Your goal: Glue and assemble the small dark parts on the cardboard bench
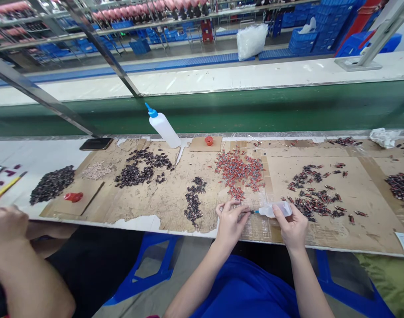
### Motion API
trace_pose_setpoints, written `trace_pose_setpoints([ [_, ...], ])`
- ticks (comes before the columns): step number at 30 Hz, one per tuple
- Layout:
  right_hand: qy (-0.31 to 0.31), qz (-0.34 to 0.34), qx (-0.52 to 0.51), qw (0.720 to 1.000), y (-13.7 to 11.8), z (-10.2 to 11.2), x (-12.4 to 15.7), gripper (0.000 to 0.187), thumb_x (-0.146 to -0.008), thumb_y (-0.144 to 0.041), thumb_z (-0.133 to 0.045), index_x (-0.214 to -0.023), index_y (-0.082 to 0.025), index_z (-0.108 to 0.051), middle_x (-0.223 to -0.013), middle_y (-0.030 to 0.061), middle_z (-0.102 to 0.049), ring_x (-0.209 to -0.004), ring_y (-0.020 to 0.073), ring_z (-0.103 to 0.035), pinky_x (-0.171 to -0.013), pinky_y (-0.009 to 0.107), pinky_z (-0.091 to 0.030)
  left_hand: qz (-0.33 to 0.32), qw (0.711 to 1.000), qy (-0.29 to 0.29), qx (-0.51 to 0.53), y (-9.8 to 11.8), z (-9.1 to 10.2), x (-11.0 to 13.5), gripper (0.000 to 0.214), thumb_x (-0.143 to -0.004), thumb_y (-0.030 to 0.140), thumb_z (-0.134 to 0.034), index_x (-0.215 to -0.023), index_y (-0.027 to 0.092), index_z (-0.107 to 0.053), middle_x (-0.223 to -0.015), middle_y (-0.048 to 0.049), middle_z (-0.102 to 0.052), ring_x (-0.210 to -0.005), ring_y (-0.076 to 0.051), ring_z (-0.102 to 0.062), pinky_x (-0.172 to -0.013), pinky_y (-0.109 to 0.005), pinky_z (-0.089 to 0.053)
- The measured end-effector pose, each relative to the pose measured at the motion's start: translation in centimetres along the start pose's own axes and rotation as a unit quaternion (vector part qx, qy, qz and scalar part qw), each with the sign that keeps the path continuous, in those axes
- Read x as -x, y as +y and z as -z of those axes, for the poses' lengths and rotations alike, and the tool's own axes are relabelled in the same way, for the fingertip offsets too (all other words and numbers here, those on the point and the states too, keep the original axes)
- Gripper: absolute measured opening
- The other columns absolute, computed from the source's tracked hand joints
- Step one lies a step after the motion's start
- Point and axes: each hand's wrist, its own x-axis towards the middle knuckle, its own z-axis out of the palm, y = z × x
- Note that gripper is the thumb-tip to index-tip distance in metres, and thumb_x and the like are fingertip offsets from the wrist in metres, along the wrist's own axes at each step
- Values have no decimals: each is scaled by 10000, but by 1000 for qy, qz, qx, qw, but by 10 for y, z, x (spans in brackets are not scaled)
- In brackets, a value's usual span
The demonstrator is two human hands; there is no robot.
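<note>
Now R hand (293,227) wrapped round clear btl (269,210), contents unclear; L hand (231,222) pinching dark pc (252,212).

Far shelving (188,20): long rails, pink goods in rows
Blue crates (334,22): stacked far right
Floor (189,256): grey, crossed by a blue slatted strip (155,66)
White ledge (221,77): beyond the green belt (254,108), glare-lit
Metal posts (102,48): two slanting left, one right
Plastic stools (171,255): blue, near left and near right

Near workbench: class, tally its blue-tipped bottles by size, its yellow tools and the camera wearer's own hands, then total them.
Large blue-tipped bottle: 1
Small blue-tipped bottle: 1
Yellow tool: 1
Wearer's hands, left hand and right hand: 2
Total: 5
</note>
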Motion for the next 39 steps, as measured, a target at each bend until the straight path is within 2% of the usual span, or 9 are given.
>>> trace_pose_setpoints([
  [7,20,-23,-39,999,3,2,1,345,-682,-492,-708,-631,-168,-599,-545,-6,-588,-482,128,-523,-480,243,-428,-22,999,27,-24,1,-1,2,139,-783,146,-713,-854,266,-720,-880,-7,-772,-955,-217,-645,-924,-426,-286],
  [13,122,-32,-135,983,7,-1,-3,359,-644,-461,-757,-762,-180,-568,-650,-8,-624,-553,128,-575,-541,249,-463,-29,999,7,-11,-2,3,0,166,-772,156,-721,-897,266,-715,-903,-13,-771,-1005,-229,-630,-918,-415,-310],
  [20,81,-30,-140,986,8,-13,-6,531,-554,-390,-840,-878,-237,-447,-913,67,-712,-909,259,-698,-879,487,-504,-3,996,68,-64,-17,20,-12,140,-815,152,-678,-868,272,-726,-943,-15,-754,-1011,-242,-594,-900,-426,-301],
  [26,72,-42,-15,996,15,-15,-9,570,-603,-458,-800,-1016,-222,-487,-983,104,-712,-897,258,-695,-879,498,-511,-15,993,51,-106,-24,22,-17,132,-831,135,-655,-827,253,-713,-919,-29,-733,-994,-246,-555,-869,-413,-328],
  [29,80,-11,45,996,16,-14,-10,619,-609,-466,-792,-1090,-203,-505,-979,100,-704,-822,229,-687,-817,445,-541,-27,992,40,-113,-26,22,-19,144,-849,113,-622,-814,236,-686,-888,-27,-724,-975,-235,-562,-863,-399,-342],
  [32,130,76,62,987,11,-13,-1,693,-617,-412,-809,-1181,-180,-482,-1115,141,-653,-937,234,-656,-799,393,-541,-39,994,27,-101,-25,23,-19,146,-875,113,-580,-825,225,-660,-876,-28,-723,-941,-223,-577,-846,-380,-356],
  [35,173,144,52,973,-1,-14,18,576,-645,-332,-808,-1131,-178,-538,-1057,118,-660,-925,228,-645,-784,379,-533,-70,995,23,-62,-18,22,-16,146,-905,133,-540,-847,219,-643,-864,-21,-726,-902,-199,-602,-817,-348,-365],
  [36,161,135,34,977,-6,-16,25,486,-669,-326,-793,-1078,-182,-574,-974,94,-678,-871,218,-654,-773,378,-536,-86,995,27,-44,-14,20,-14,144,-910,143,-537,-846,220,-641,-852,-16,-728,-890,-190,-611,-810,-337,-365],
  [39,-9,-3,-67,998,-17,-24,37,335,-734,-415,-733,-964,-182,-665,-831,66,-710,-743,197,-676,-722,360,-566,-134,990,43,3,-1,15,-7,125,-911,170,-557,-857,228,-654,-830,3,-738,-848,-165,-632,-812,-322,-356],
])
